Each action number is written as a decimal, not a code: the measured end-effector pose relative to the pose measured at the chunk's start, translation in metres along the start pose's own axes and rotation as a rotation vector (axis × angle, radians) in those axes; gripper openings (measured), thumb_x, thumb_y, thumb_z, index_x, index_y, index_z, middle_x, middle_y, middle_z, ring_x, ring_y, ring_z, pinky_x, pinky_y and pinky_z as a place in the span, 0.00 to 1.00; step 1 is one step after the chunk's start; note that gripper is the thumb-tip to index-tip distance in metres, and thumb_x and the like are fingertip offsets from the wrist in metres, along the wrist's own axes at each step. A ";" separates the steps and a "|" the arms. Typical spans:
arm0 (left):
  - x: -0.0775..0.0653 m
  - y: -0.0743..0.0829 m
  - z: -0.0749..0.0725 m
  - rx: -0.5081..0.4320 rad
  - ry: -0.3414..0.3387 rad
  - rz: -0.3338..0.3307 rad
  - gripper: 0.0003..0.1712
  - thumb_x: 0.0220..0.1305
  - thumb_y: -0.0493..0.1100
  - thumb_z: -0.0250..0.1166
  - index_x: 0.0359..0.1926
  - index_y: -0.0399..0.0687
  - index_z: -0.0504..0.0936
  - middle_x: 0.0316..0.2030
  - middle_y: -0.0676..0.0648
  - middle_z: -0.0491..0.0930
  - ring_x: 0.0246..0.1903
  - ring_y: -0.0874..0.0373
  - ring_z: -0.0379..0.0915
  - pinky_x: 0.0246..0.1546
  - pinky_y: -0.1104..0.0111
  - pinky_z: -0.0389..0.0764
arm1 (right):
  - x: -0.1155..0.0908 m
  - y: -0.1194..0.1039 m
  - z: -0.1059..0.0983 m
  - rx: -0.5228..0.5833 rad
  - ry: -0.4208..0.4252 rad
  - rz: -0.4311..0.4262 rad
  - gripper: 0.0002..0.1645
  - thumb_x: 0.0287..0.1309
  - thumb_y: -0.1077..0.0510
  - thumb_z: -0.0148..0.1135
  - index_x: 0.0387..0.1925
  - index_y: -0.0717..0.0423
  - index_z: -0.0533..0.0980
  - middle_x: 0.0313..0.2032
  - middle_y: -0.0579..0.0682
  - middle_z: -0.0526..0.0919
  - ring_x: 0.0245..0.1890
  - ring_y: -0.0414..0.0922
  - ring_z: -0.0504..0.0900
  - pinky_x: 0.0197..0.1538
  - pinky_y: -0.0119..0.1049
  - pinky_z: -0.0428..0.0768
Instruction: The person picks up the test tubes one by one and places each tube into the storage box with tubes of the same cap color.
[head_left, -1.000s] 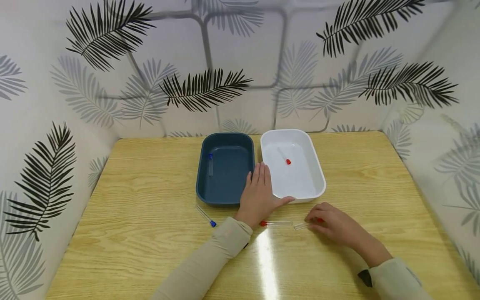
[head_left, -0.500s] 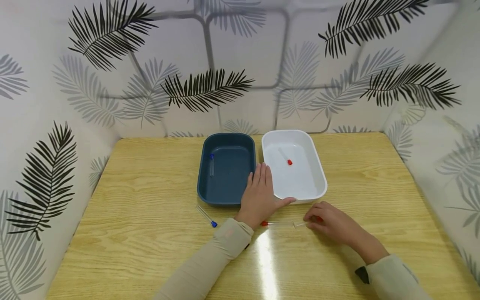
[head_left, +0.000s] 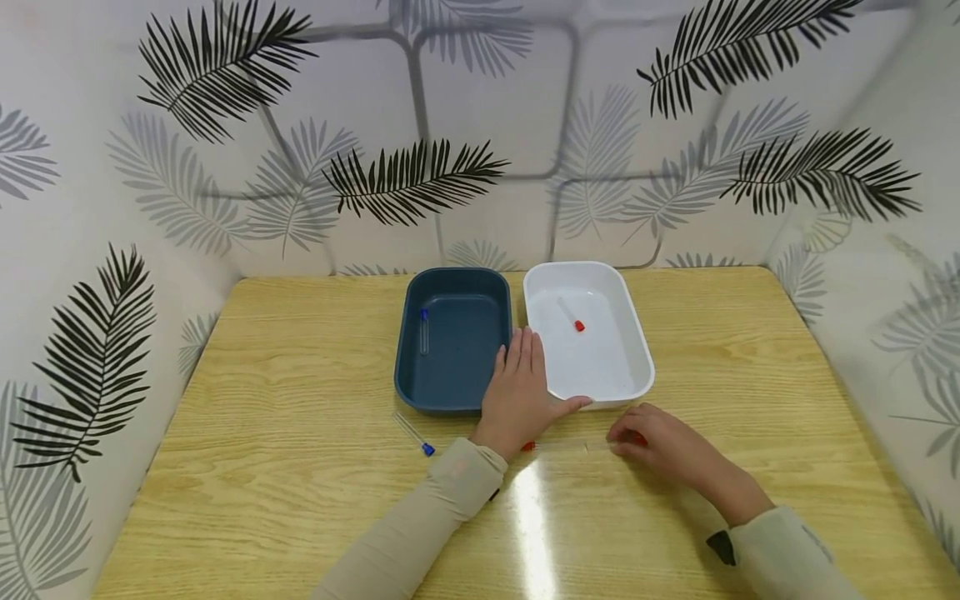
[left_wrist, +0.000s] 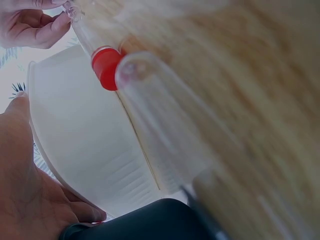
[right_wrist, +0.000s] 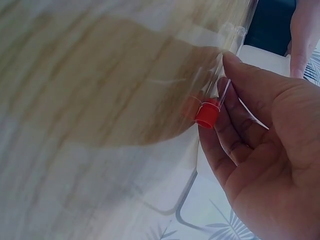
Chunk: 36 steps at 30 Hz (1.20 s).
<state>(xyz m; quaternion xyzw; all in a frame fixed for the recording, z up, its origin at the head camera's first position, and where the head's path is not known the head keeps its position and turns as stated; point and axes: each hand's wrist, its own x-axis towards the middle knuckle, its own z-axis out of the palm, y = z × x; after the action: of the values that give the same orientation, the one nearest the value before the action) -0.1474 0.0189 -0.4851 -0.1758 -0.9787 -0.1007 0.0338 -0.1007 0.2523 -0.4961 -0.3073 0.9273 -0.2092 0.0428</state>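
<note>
My left hand (head_left: 517, 387) lies with straight fingers over the neighbouring rims of a dark blue tray (head_left: 400, 367) and a white tray (head_left: 647, 367). Right of it, my right hand (head_left: 663, 446) pinches a red-capped test tube (right_wrist: 207, 115) between thumb and fingers, low over the table. Its clear end points left, toward another red-capped test tube (head_left: 528, 447) lying on the table beside my left wrist. In the left wrist view, a clear tube (left_wrist: 165, 110) looms blurred near the lens, beside a red cap (left_wrist: 106, 69).
A blue-capped tube (head_left: 412, 433) lies on the wooden table (head_left: 285, 467) in front of the dark tray. Inside that tray is another blue-capped tube (head_left: 424, 332); the white tray holds a red-capped tube (head_left: 573, 318). A leaf-patterned cloth (head_left: 480, 108) rises behind the table.
The tube in my right hand has turned slightly, its clear end now more in line with the tube lying on the table. My left hand stays on the tray rims.
</note>
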 end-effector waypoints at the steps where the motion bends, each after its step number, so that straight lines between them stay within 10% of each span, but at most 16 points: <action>1: 0.000 0.000 0.000 0.001 -0.001 -0.001 0.68 0.44 0.86 0.35 0.71 0.37 0.45 0.71 0.41 0.46 0.70 0.49 0.36 0.67 0.56 0.45 | 0.000 -0.001 0.000 -0.001 0.000 0.005 0.04 0.52 0.58 0.67 0.33 0.48 0.80 0.33 0.36 0.78 0.37 0.39 0.74 0.41 0.38 0.76; 36: 0.001 0.001 -0.001 0.005 -0.028 -0.013 0.69 0.43 0.86 0.34 0.72 0.38 0.44 0.71 0.42 0.44 0.70 0.50 0.34 0.67 0.57 0.44 | -0.016 0.007 -0.048 0.199 0.166 0.085 0.06 0.56 0.59 0.64 0.37 0.52 0.79 0.32 0.37 0.80 0.32 0.34 0.78 0.35 0.34 0.80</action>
<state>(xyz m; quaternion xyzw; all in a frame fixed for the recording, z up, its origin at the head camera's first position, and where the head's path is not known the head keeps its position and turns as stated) -0.1476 0.0199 -0.4833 -0.1709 -0.9804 -0.0959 0.0198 -0.1016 0.2843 -0.4558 -0.2436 0.9146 -0.3228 0.0052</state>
